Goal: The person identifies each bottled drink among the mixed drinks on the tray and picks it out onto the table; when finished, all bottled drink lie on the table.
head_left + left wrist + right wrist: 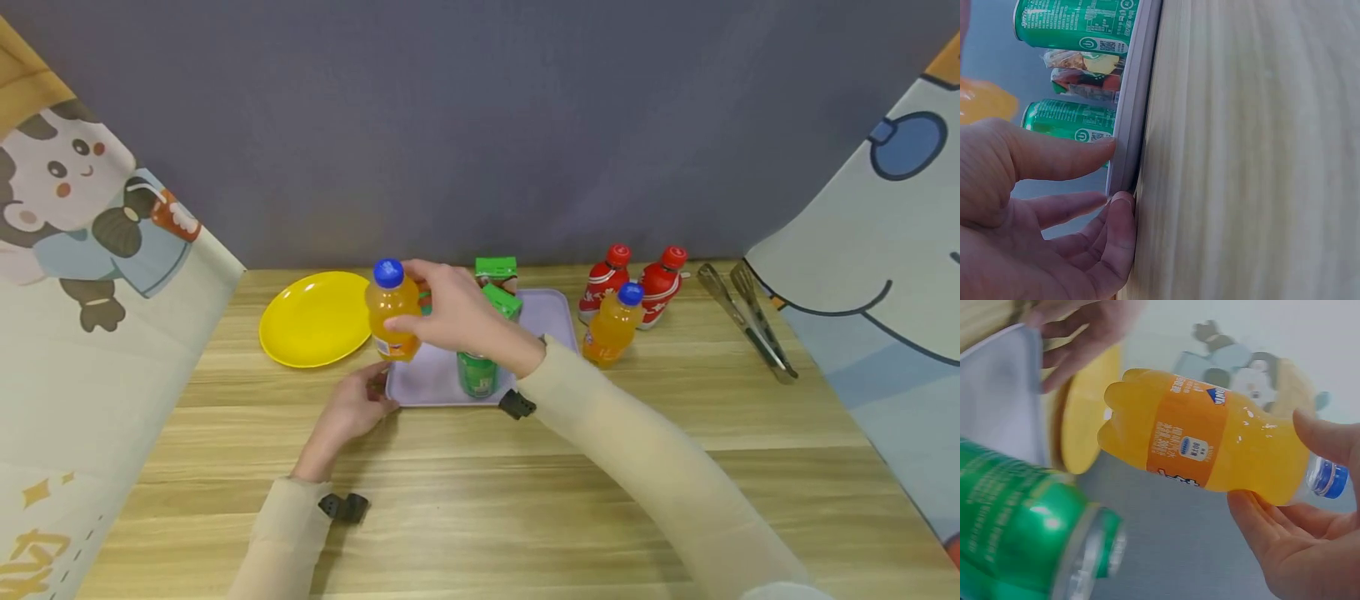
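Note:
My right hand [457, 308] grips an orange soda bottle [1191, 434] near its blue cap, thumb on one side and fingers on the other. The bottle is upright, above the left end of a lilac tray [547, 321]. At the tray's front left corner, my left hand [356, 404] pinches the rim, its thumb [1066, 159] on the edge and fingers at the corner. A green can [477, 375] stands on the tray, and a second green can [1069, 119] is mostly hidden behind my right hand in the head view. Green-topped cartons [497, 267] are at the back.
Left of the tray lies a yellow plate [311, 321]. To the right stand another orange soda bottle [613, 327] and two red bottles [603, 283], [660, 287]. Metal tongs [750, 321] lie at the far right. A grey wall [480, 133] closes off the table's back.

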`<state>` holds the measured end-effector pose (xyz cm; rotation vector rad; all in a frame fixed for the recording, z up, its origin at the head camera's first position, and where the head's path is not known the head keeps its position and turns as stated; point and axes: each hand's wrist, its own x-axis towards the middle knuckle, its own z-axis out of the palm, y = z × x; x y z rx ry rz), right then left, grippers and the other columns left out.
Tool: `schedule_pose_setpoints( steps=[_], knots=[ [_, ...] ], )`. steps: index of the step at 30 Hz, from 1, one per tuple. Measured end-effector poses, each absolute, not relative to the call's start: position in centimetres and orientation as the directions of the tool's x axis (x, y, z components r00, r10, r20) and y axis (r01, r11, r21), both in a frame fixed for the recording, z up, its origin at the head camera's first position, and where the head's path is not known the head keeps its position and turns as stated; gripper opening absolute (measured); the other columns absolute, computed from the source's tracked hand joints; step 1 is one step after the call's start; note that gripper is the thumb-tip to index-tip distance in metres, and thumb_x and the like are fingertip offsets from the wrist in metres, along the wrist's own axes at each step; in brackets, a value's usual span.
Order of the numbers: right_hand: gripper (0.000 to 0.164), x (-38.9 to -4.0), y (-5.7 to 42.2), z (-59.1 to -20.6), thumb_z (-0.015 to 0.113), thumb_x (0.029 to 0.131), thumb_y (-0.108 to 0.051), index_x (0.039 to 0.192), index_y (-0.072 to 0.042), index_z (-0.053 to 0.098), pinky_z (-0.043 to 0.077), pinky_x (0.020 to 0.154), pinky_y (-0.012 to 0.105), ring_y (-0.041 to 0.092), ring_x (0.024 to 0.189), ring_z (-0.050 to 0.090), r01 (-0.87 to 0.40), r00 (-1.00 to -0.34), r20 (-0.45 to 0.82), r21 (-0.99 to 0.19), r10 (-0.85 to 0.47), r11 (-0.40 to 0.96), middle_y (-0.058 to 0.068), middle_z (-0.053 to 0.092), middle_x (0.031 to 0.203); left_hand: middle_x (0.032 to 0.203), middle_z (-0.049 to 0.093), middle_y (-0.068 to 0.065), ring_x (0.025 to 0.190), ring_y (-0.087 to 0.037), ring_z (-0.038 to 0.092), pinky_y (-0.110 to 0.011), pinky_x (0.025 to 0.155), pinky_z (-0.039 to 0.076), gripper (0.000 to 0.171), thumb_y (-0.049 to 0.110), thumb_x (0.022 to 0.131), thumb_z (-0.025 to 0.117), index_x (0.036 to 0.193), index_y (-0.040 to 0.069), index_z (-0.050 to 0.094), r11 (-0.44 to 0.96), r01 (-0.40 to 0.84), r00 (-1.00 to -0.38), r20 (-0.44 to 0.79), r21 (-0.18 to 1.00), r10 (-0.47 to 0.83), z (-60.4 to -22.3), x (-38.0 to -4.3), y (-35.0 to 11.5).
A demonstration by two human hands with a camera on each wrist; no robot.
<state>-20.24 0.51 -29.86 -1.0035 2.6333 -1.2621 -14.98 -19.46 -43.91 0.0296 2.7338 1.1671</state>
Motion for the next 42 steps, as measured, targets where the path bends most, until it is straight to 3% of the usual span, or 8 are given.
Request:
schedule_pose_setpoints(
  steps=[5,14,20,32,42],
  knots=[
    [0.055,-18.7,2.3,-28.1,0.077,0.081,-0.025,0.128,-0.007,0.056,0.048,0.084,0.023,0.011,0.1,0.06,-0.586,-0.752,0.347,-0.741,-0.56,0.329,0.0,0.061,0.118,0.117,0.06,-0.02,0.081,-0.022,0.059,-0.03,0.061,0.05,0.064,0.001,0.079,0.071,0.138,-0.003,0.045,0.68,-0.041,-0.986,-0.139,0.732,0.09,-43.9,-15.1,-19.3],
    [0.053,-16.9,6.0,-26.2,0.079,0.079,-0.015,0.127,-0.004,0.057,0.05,0.084,0.027,0.01,0.097,0.063,-0.595,-0.75,0.428,-0.77,-0.504,0.232,0.001,0.064,0.114,0.119,0.058,-0.024,0.086,-0.025,0.06,-0.03,0.062,0.052,0.065,-0.002,0.079,0.069,0.139,-0.006,0.042,0.651,-0.074,-0.982,-0.17,0.756,0.086,-43.9,-15.1,-19.4],
    [0.052,-16.6,8.1,-26.5,0.078,0.079,-0.013,0.126,-0.004,0.058,0.05,0.084,0.026,0.012,0.098,0.063,-0.579,-0.77,0.431,-0.781,-0.471,0.232,0.002,0.064,0.114,0.122,0.055,-0.025,0.092,-0.026,0.06,-0.031,0.066,0.052,0.066,-0.002,0.081,0.069,0.14,-0.006,0.04,0.65,-0.107,-0.975,-0.207,0.752,0.079,-43.9,-15.0,-19.4],
    [0.053,-14.9,13.6,-27.6,0.08,0.076,-0.005,0.126,-0.003,0.06,0.049,0.087,0.031,0.015,0.1,0.063,-0.574,-0.802,0.462,-0.772,-0.379,0.273,0.002,0.065,0.112,0.12,0.056,-0.024,0.088,-0.023,0.059,-0.031,0.068,0.05,0.067,-0.002,0.08,0.07,0.14,-0.007,0.04,0.65,-0.089,-0.979,-0.188,0.754,0.083,-44.0,-15.2,-19.3],
    [0.054,-14.2,19.1,-29.3,0.075,0.074,0.011,0.125,0.003,0.058,0.05,0.082,0.026,0.017,0.094,0.064,-0.577,-0.808,0.472,-0.754,-0.354,0.313,0.012,0.065,0.111,0.118,0.056,-0.024,0.087,-0.024,0.06,-0.029,0.067,0.05,0.067,-0.004,0.079,0.069,0.14,-0.008,0.039,0.619,-0.086,-0.98,-0.179,0.78,0.09,-44.0,-15.1,-19.3]
  ],
)
